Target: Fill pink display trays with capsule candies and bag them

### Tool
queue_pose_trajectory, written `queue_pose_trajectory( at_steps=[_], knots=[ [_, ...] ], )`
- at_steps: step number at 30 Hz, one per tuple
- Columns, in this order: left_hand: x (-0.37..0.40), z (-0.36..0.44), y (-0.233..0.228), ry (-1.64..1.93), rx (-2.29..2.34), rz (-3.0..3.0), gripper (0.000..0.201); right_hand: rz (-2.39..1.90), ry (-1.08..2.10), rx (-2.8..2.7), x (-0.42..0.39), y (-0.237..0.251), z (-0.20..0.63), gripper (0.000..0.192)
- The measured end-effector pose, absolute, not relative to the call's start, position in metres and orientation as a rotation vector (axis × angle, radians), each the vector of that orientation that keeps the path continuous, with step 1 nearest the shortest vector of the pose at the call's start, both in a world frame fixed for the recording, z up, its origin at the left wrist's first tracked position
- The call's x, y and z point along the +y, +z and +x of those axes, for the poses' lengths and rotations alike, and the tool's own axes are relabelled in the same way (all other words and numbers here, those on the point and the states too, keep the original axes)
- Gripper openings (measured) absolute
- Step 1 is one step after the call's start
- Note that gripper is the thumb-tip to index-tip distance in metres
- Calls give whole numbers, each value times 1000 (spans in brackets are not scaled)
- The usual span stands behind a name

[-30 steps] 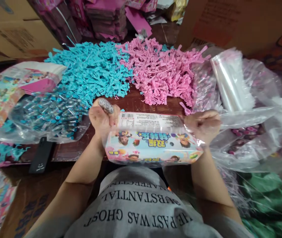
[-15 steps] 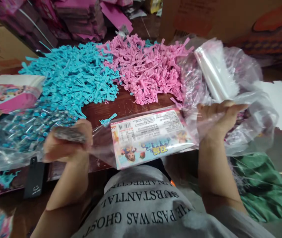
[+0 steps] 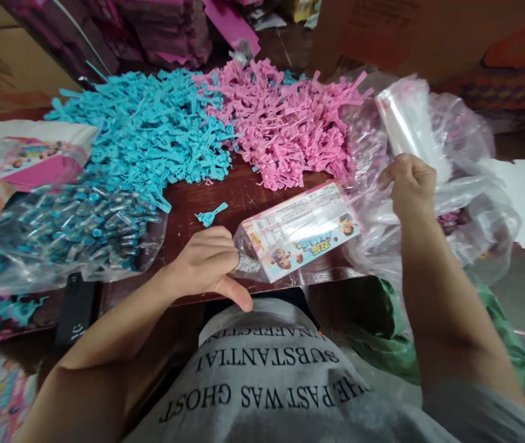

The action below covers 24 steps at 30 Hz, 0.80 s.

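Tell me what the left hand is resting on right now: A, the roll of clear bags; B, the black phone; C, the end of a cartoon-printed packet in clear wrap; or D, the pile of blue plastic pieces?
C: the left hand rests on the near end of the cartoon-printed packet on the table, apart from the blue plastic pieces.

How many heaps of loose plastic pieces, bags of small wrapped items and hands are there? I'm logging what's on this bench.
Heaps of loose plastic pieces: 2, the blue heap and the pink heap.
Clear bags of small wrapped items: 2, the blue-filled bag and the pink-filled bag.
Hands: 2, the left hand gripping the boxed pack and the right hand.
Total: 6.
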<state>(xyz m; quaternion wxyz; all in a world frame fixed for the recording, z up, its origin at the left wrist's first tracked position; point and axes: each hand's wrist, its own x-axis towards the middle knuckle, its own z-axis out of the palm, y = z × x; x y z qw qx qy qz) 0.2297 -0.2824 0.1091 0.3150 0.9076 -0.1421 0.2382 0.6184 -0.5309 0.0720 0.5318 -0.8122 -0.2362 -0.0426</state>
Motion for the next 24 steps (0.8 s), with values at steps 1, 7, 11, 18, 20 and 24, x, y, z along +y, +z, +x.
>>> queue_pose_trajectory(
  at_steps=[1,7,11,18,20,24],
  knots=[
    [-279,225,109,546,-387,2400,63,-2040,-133,-559,-531,76,620,44],
    [-269,202,110,229,-76,2308,7,-2045,-383,-1296,-494,128,552,31],
    [-272,207,108,389,-64,2269,11,-1729,337,-1767,-433,162,458,22],
    [-274,209,122,420,141,2521,15,-1702,1621,-1442,-393,171,424,30],
    [-273,211,125,409,107,2545,11,-1670,1713,-1410,-392,172,422,35],
    [-267,216,122,464,-39,2524,11,-1505,1758,-1326,-401,166,421,33]
  ],
)
